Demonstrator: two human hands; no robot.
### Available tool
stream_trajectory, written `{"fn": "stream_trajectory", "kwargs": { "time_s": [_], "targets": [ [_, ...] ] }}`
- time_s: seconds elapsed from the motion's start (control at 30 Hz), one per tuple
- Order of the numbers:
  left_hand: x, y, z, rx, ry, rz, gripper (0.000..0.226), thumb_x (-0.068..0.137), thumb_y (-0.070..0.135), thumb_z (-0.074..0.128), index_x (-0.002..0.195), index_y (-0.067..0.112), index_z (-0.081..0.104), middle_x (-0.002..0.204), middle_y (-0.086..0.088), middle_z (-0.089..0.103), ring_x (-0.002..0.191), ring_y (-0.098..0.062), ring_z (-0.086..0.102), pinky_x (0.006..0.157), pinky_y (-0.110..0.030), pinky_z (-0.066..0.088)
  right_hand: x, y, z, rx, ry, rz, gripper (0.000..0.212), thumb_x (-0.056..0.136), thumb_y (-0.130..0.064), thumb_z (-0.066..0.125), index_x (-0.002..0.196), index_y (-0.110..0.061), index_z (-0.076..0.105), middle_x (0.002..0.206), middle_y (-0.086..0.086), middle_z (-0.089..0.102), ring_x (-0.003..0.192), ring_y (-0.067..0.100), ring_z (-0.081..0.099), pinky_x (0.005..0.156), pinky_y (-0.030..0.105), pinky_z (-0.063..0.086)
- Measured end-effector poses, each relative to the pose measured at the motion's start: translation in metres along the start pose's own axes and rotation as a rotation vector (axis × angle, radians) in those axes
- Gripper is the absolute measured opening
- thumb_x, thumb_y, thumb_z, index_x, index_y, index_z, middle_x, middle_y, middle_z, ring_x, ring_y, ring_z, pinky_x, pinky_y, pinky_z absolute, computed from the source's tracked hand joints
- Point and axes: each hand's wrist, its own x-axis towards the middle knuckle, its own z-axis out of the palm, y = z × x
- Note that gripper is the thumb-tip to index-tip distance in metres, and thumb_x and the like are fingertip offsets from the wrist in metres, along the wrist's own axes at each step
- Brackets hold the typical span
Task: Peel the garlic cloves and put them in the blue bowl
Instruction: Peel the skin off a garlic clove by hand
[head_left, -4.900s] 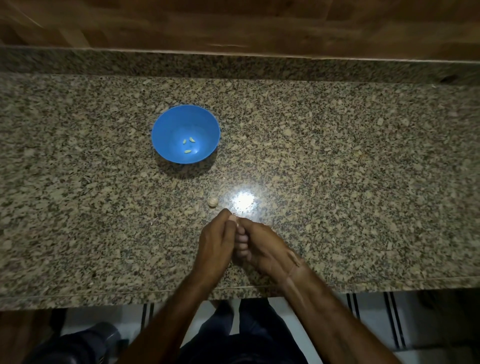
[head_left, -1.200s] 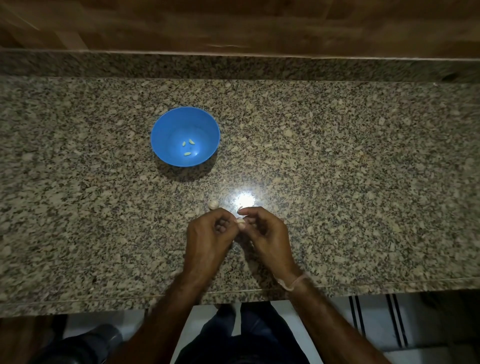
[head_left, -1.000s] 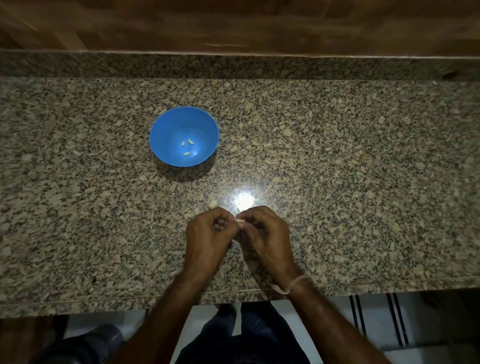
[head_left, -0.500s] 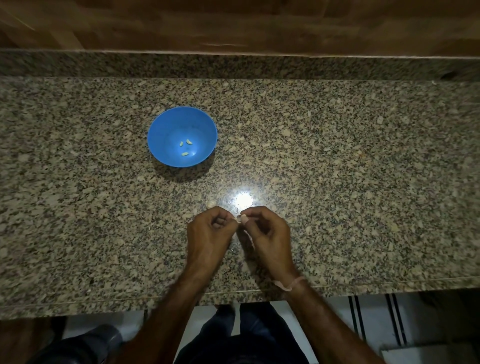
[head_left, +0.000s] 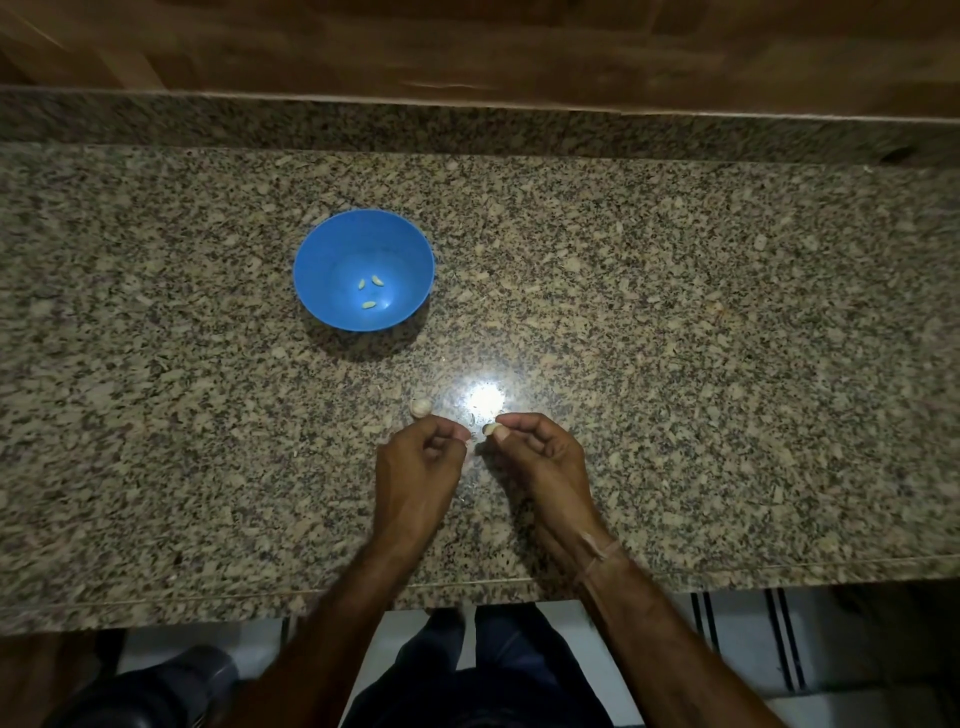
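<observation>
A speckled granite counter (head_left: 675, 322) fills the view, dimly lit, with a bright glare spot near its centre. At about ten o'clock from that glare sits the blue bowl (head_left: 332, 244), round, smooth and open, holding three small pale peeled cloves (head_left: 370, 293) at its bottom. At six o'clock from the glare, two bare hands hover close together but apart. The right hand (head_left: 540, 457) pinches a small cream garlic clove (head_left: 490, 429) between thumb and fingertip. The left hand (head_left: 418, 467) has thumb and fingers pressed together; whether it holds a scrap of skin is too small to tell. Another clove (head_left: 420, 407), rounded and seemingly unpeeled, lies on the counter just beyond the left hand, at twelve o'clock. The cloves look light, firm and likely slippery once bare; gripping by the ends seems best.
</observation>
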Motion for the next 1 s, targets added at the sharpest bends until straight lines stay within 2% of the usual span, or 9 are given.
{"fn": "stream_trajectory", "kwargs": {
  "time_s": [0.1, 0.27, 0.33, 0.5, 0.57, 0.67, 0.73, 0.87, 1.0],
  "targets": [
    [-0.001, 0.001, 0.001, -0.067, -0.028, 0.018, 0.006, 0.095, 0.029, 0.073, 0.091, 0.027, 0.078, 0.078, 0.013, 0.075, 0.074, 0.001, 0.068, 0.067, -0.018, 0.051, 0.000, -0.001, 0.001, 0.013, -0.003, 0.003, 0.007, 0.095, -0.005, 0.074, 0.102, -0.006, 0.074, 0.095, 0.021, 0.075, 0.091, 0.030, 0.071, 0.095, 0.048, 0.054],
    [0.000, 0.002, 0.003, -0.097, -0.027, 0.017, 0.005, 0.091, 0.022, 0.076, 0.089, 0.025, 0.080, 0.077, 0.010, 0.076, 0.074, -0.007, 0.071, 0.069, -0.029, 0.058, -0.001, -0.001, 0.004, 0.006, -0.026, -0.011, 0.007, 0.096, -0.005, 0.073, 0.102, -0.005, 0.073, 0.098, 0.023, 0.077, 0.091, 0.030, 0.073, 0.098, 0.052, 0.054],
    [-0.001, 0.002, 0.003, -0.075, -0.015, 0.014, 0.005, 0.090, 0.023, 0.077, 0.087, 0.025, 0.081, 0.075, 0.010, 0.076, 0.073, -0.008, 0.072, 0.070, -0.030, 0.059, -0.001, -0.002, 0.002, -0.058, -0.045, -0.050, 0.008, 0.096, -0.005, 0.073, 0.103, -0.007, 0.074, 0.102, 0.022, 0.077, 0.095, 0.033, 0.073, 0.099, 0.055, 0.056],
    [-0.001, 0.005, 0.001, -0.095, -0.005, -0.014, 0.004, 0.086, 0.024, 0.079, 0.082, 0.025, 0.080, 0.072, 0.010, 0.076, 0.068, -0.006, 0.071, 0.066, -0.027, 0.058, -0.001, -0.006, -0.001, -0.276, -0.085, -0.205, 0.012, 0.096, -0.003, 0.073, 0.107, -0.005, 0.077, 0.104, 0.014, 0.079, 0.103, 0.033, 0.075, 0.093, 0.044, 0.061],
    [0.000, 0.006, 0.001, -0.154, -0.012, -0.068, 0.007, 0.086, 0.020, 0.079, 0.079, 0.023, 0.081, 0.072, 0.005, 0.076, 0.066, -0.007, 0.070, 0.064, -0.026, 0.057, 0.000, -0.005, -0.001, -0.313, -0.085, -0.252, 0.010, 0.096, -0.004, 0.074, 0.105, -0.007, 0.078, 0.102, 0.012, 0.079, 0.102, 0.032, 0.075, 0.095, 0.047, 0.061],
    [0.001, 0.007, 0.002, -0.298, -0.031, -0.183, 0.011, 0.086, 0.012, 0.079, 0.077, 0.019, 0.081, 0.071, -0.006, 0.076, 0.063, -0.014, 0.067, 0.065, -0.034, 0.055, 0.000, -0.003, 0.000, -0.345, -0.084, -0.294, 0.009, 0.096, -0.004, 0.075, 0.104, -0.008, 0.077, 0.101, 0.011, 0.078, 0.101, 0.031, 0.074, 0.096, 0.052, 0.060],
    [0.000, 0.006, 0.001, -0.292, -0.018, -0.180, 0.011, 0.085, 0.014, 0.080, 0.077, 0.021, 0.081, 0.069, -0.004, 0.075, 0.060, -0.012, 0.066, 0.061, -0.030, 0.054, -0.001, -0.002, 0.001, -0.395, -0.091, -0.324, 0.009, 0.096, -0.006, 0.075, 0.103, -0.010, 0.078, 0.100, 0.007, 0.078, 0.100, 0.029, 0.075, 0.093, 0.052, 0.061],
    [-0.004, 0.011, -0.003, -0.165, 0.019, -0.056, 0.006, 0.086, 0.013, 0.080, 0.081, 0.017, 0.080, 0.065, 0.004, 0.073, 0.055, 0.000, 0.064, 0.049, -0.012, 0.046, -0.005, -0.004, 0.004, -0.474, -0.077, -0.402, 0.008, 0.093, -0.008, 0.079, 0.099, -0.012, 0.079, 0.095, 0.001, 0.077, 0.094, 0.021, 0.075, 0.084, 0.035, 0.062],
    [-0.002, 0.010, -0.002, -0.202, 0.019, -0.100, 0.009, 0.084, 0.014, 0.082, 0.078, 0.021, 0.080, 0.065, 0.004, 0.073, 0.056, -0.003, 0.064, 0.052, -0.017, 0.048, -0.004, -0.004, 0.006, -0.582, -0.049, -0.481, 0.007, 0.092, -0.007, 0.079, 0.096, -0.013, 0.080, 0.090, -0.004, 0.076, 0.089, 0.016, 0.073, 0.079, 0.026, 0.058]
  ]
}}
